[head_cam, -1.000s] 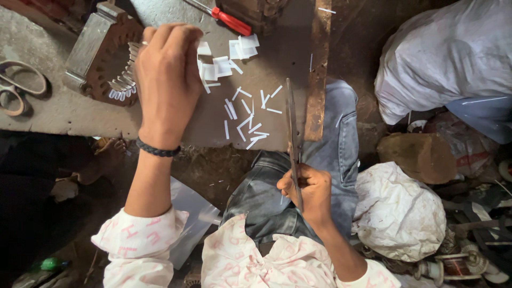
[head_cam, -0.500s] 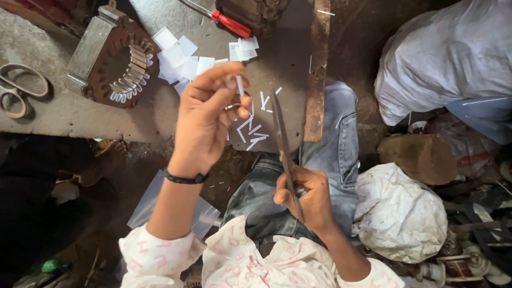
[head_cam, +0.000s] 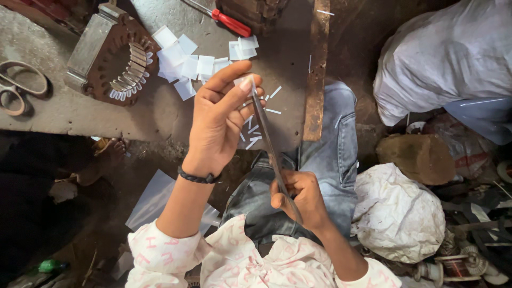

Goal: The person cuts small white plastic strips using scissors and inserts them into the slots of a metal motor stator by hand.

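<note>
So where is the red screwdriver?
The red screwdriver lies at the top of the head view on the grey slab, just above the white paper squares.

A worn grey workbench point(head_cam: 69, 114) stretches before you, its right edge bounded by a rusty metal bar point(head_cam: 316, 69). On it, a motor stator point(head_cam: 109, 53) sits at left. Just right of the stator lie white paper squares point(head_cam: 184, 61); beyond them, a red-handled screwdriver point(head_cam: 226, 20). Left of the stator rest scissors point(head_cam: 18, 85). Thin white paper strips point(head_cam: 273, 101) scatter farther right.
</note>
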